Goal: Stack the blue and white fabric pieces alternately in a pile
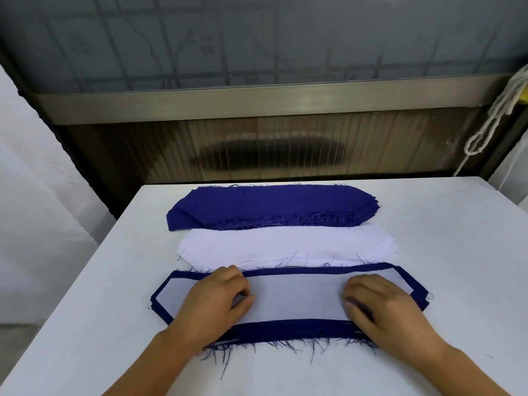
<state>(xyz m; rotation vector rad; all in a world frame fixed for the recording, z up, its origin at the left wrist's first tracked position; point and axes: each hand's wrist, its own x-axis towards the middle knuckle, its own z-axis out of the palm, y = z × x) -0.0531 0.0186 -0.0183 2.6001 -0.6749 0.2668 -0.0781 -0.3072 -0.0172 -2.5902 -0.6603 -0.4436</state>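
Fabric pieces lie in three groups on the white table (457, 252). The mixed pile (294, 327) sits in the lower centre of the frame; its top layer is a white piece (297, 295), with blue fabric showing as a border on all sides and frayed blue threads trailing from the lower edge. The left hand (214, 301) rests on the left part of this white piece, fingers curled loosely and fingertips on the cloth — whether they pinch it cannot be told. The right hand (380, 304) rests on the right part of the same piece, fingers bent and pressing down on the fabric; a firm grip cannot be confirmed there either. Just above the pile, at mid-frame, lies the white stack (288, 245), close to the pile's upper edge. Above that, toward the table's far edge, lies the blue stack (271, 205) — its frayed lower edge meets the white stack. A white cord (497, 110) hangs at the upper right of the frame.
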